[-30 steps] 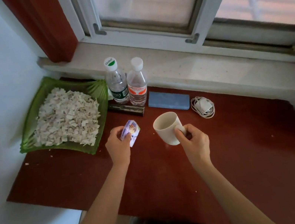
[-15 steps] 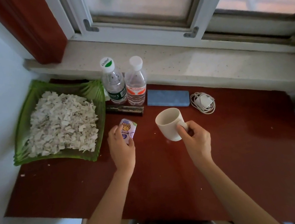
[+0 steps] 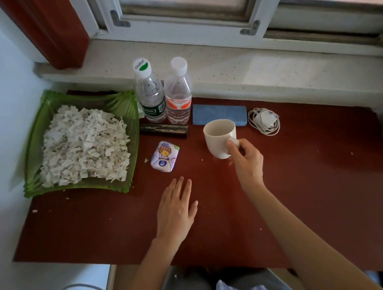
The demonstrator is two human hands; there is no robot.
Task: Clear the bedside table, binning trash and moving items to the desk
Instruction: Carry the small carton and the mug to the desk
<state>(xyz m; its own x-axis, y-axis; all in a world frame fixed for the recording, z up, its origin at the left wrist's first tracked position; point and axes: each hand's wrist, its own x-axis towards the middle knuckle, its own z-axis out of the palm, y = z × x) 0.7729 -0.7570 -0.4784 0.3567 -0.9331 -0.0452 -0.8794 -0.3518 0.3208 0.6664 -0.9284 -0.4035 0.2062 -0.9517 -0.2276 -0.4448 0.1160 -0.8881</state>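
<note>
Right now my left hand [image 3: 177,209] is flat and relaxed over the red-brown desk [image 3: 319,186], fingers straight, holding nothing, well short of the tissue pack [image 3: 165,157]. That small pack with the cartoon print lies on the desk just beyond my fingertips, apart from them. My right hand [image 3: 246,158] pinches the handle of the cream mug [image 3: 219,137]; mug is upright, mouth open toward me, and I can't tell whether its base is on the surface. Left of the pack, a green glass dish [image 3: 32,156] heaped with white shredded bits sits by the wall. Behind the pack lies a dark patterned bar-shaped thing [image 3: 164,131], can't tell what it is. Just behind the mug, a blue flat case [image 3: 215,113], and to its right a white charger with coiled cable [image 3: 265,121]. Further back, two capped clear water bottles stand touching: green-label bottle [image 3: 149,93] on the left, orange-label bottle [image 3: 178,94] on the right. Past them the speckled windowsill [image 3: 261,67] and window frame [image 3: 190,26].
</note>
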